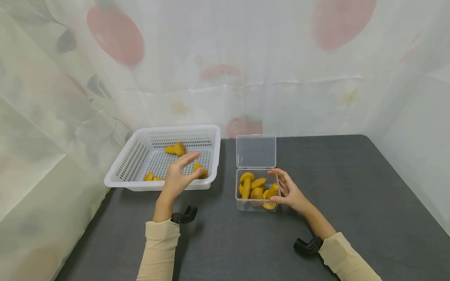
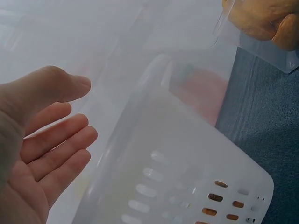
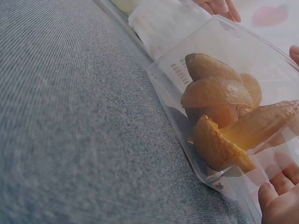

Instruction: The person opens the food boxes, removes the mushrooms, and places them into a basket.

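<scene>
My left hand [image 1: 178, 175] hovers over the front right part of a white perforated basket [image 1: 117, 171], thumb and fingers apart and holding nothing. In the left wrist view its fingers [image 2: 65, 149] are loosely bent beside the basket wall [image 2: 187, 154]. Inside the basket lie several yellow-brown mushrooms [image 1: 179, 148], one partly behind my thumb. With my right hand [image 1: 290, 193] I grip the right side of a clear plastic box [image 1: 246, 205], thumb toward the front and fingers toward the back. Several mushrooms [image 3: 217, 93] are piled in the box, seen through its wall in the right wrist view.
The box's hinged lid [image 1: 256, 151] stands open at the back. Both containers rest on a dark grey table [image 1: 351, 187]. A pale printed curtain [image 1: 281, 50] hangs behind the table and along its left side.
</scene>
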Action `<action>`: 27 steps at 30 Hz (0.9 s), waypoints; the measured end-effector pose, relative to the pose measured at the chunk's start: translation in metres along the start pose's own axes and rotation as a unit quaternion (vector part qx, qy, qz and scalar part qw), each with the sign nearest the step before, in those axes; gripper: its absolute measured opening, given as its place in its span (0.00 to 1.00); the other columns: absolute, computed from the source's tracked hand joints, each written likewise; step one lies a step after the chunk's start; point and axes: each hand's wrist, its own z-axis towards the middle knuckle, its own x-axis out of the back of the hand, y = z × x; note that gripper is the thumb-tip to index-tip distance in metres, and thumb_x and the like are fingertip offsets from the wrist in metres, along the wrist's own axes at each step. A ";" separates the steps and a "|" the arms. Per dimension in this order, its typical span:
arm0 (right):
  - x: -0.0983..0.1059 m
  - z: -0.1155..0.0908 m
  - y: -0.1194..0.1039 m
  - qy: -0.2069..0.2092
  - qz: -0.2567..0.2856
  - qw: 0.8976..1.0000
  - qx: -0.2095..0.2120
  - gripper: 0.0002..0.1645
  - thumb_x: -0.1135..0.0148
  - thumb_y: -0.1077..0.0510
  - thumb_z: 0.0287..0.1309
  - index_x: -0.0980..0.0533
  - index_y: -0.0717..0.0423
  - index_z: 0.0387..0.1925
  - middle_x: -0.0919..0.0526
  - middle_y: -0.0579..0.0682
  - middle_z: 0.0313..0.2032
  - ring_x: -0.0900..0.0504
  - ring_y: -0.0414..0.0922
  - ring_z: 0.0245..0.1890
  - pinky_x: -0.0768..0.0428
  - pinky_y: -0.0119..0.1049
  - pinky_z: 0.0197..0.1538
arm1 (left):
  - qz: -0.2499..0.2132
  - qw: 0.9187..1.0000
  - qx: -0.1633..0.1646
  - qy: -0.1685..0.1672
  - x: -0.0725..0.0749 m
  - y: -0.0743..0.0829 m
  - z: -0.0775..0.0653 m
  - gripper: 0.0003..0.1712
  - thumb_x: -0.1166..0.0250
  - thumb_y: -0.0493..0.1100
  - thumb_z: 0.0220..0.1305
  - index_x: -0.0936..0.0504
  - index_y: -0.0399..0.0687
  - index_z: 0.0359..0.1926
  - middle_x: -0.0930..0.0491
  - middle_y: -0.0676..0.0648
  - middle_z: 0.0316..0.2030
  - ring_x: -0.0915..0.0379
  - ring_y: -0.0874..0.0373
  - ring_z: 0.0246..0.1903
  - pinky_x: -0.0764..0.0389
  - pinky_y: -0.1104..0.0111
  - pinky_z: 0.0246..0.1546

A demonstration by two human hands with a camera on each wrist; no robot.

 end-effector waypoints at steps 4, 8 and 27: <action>0.000 0.000 0.000 -0.002 0.000 1.000 0.003 0.51 0.34 0.70 0.53 0.54 0.72 0.70 0.41 0.58 0.70 0.44 0.26 0.71 0.42 0.13 0.69 | -0.002 1.000 -0.005 -0.007 -0.003 0.004 0.001 0.26 0.29 0.32 0.53 0.21 0.35 0.55 0.19 0.38 0.55 0.22 0.45 0.56 0.21 0.62 0.58; 0.000 0.001 0.000 -0.001 0.001 1.000 0.002 0.51 0.33 0.69 0.53 0.54 0.72 0.70 0.41 0.59 0.70 0.44 0.26 0.71 0.42 0.13 0.69 | -0.005 1.000 -0.005 -0.017 -0.007 0.010 0.002 0.26 0.28 0.33 0.53 0.20 0.38 0.55 0.19 0.39 0.55 0.24 0.46 0.58 0.24 0.67 0.62; 0.000 0.000 -0.002 -0.003 -0.002 1.000 -0.004 0.50 0.34 0.68 0.54 0.54 0.70 0.70 0.42 0.58 0.71 0.43 0.26 0.71 0.40 0.15 0.69 | -0.013 0.997 -0.068 -0.032 -0.025 0.028 0.004 0.24 0.29 0.32 0.53 0.19 0.36 0.53 0.16 0.39 0.49 0.19 0.48 0.49 0.17 0.64 0.54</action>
